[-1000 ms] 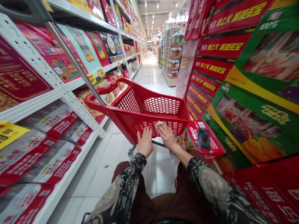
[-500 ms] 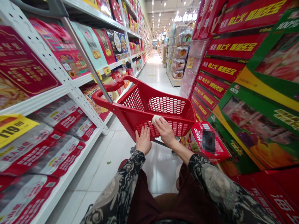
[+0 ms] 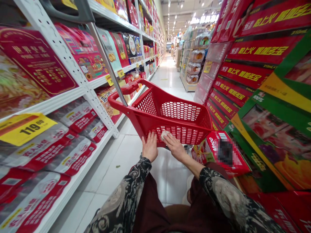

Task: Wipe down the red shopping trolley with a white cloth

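A red plastic shopping basket (image 3: pixel 170 121) with perforated sides and a long metal pull handle (image 3: pixel 107 61) stands before me on the floor. My left hand (image 3: pixel 150 147) lies flat with fingers stretched against the basket's near side, holding nothing. To its right, my right hand (image 3: pixel 175 147) presses a crumpled white cloth (image 3: pixel 165 135) onto the same side wall. The cloth is partly covered by the fingers. Nothing is visible inside the basket.
Shelves (image 3: pixel 99 142) with packaged goods and a yellow price tag (image 3: pixel 28 128) line the left. Stacked red drink cartons (image 3: pixel 252 76) and green boxes (image 3: pixel 272 129) rise close on the right. A red box (image 3: pixel 227 152) sits beside the basket's right end. The tiled aisle (image 3: pixel 167 69) runs ahead.
My right hand has slid the cloth lower along the basket's side. My left hand stays against the basket. The whole view has shifted, so the basket appears further right.
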`<state>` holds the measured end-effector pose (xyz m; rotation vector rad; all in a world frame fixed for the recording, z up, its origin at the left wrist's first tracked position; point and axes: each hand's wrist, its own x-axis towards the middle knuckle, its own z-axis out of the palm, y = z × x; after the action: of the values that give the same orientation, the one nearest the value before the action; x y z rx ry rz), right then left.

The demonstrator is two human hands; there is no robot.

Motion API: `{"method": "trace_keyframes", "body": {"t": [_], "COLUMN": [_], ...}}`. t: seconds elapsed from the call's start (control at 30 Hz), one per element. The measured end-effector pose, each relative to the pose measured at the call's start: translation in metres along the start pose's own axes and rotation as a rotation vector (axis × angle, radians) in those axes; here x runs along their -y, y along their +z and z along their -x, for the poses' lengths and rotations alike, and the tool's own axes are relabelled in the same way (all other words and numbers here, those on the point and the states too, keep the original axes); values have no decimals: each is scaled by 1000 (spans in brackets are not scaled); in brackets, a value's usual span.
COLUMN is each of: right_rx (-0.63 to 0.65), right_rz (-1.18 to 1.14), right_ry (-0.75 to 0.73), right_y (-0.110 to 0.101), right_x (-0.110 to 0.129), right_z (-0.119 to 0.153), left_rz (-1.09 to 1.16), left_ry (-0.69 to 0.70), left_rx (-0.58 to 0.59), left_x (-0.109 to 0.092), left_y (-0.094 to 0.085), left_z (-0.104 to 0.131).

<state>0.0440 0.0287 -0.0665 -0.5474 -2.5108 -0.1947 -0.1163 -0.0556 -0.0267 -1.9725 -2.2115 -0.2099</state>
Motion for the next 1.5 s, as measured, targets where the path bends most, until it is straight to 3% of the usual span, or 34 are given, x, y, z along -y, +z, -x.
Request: {"method": "trace_keyframes", "body": {"t": [0.1, 0.17, 0.3, 0.43, 0.53, 0.63, 0.73, 0.8, 0.9, 1.07, 1.17, 1.23, 1.4, 1.5], "right_rx": [-144, -155, -47, 112, 177, 81, -77, -112, -28, 183, 241, 191, -147, -176], "right_rz": [30, 55, 80, 56, 40, 19, 12, 33, 63, 73, 48, 14, -47, -13], "right_ry": [25, 53, 40, -1, -22, -69, -70, -46, -68, -88, -108, -133, -98, -64], "right_y": [-15, -18, -3, 21, 26, 16, 1, -3, 4, 34, 40, 34, -1, -11], "right_x": [1, 0, -1, 3, 7, 10, 10, 10, 11, 16, 17, 17, 21, 23], "right_z": [-28, -42, -44, -21, -8, -18, -45, -61, -67, -40, -29, -34, -81, -105], "left_rz": [-1, -1, 4, 10, 10, 10, 11, 19, 32, 34, 31, 23, 11, 27], "left_ry": [-22, -32, -33, -22, -42, -79, -110, -113, -94, -98, -115, -134, -159, -162], "left_rx": [-16, -19, -29, -26, -2, -4, -21, -19, -16, -1, 11, 8, -37, -45], "left_x": [2, 2, 2, 9, 17, 24, 27, 27, 26, 34, 43, 49, 52, 48], "left_y": [-2, -4, -8, -7, -5, -5, -8, -11, -12, -7, -5, -5, -9, -11], "left_z": [-5, -8, -9, -2, 3, 5, 4, 3, 4, 14, 20, 21, 14, 10]}}
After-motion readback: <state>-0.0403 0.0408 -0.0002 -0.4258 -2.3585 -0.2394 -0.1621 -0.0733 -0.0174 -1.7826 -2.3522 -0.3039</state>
